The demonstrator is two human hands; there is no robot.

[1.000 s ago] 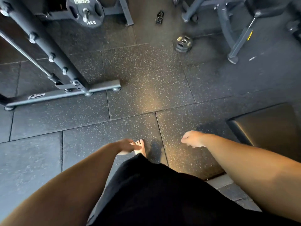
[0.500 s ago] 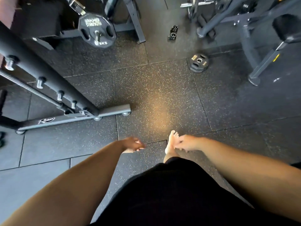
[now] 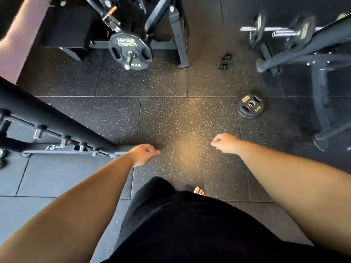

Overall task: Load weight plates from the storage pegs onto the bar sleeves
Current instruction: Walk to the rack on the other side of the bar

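A black 5 kg Hammer Strength plate (image 3: 130, 51) hangs on a peg of the rack at the top centre. A small black 5 kg plate (image 3: 250, 106) lies flat on the rubber floor to the right. More plates (image 3: 302, 34) sit on chrome pegs at the top right, blurred. My left hand (image 3: 142, 154) hangs over the floor with loosely curled fingers, holding nothing. My right hand (image 3: 224, 142) hangs the same way, empty, below and left of the floor plate.
A dark rack upright (image 3: 47, 118) with chrome pegs slants across the left, its foot (image 3: 62, 149) on the floor. Two collar clips (image 3: 224, 61) lie near the top centre. A machine frame (image 3: 322, 103) stands at the right. My bare foot (image 3: 199, 191) shows below.
I have stepped forward: the hanging plate, the floor plate and the right-hand pegs all lie nearer and lower in view. Both hands swing empty; the right hand has moved outward.
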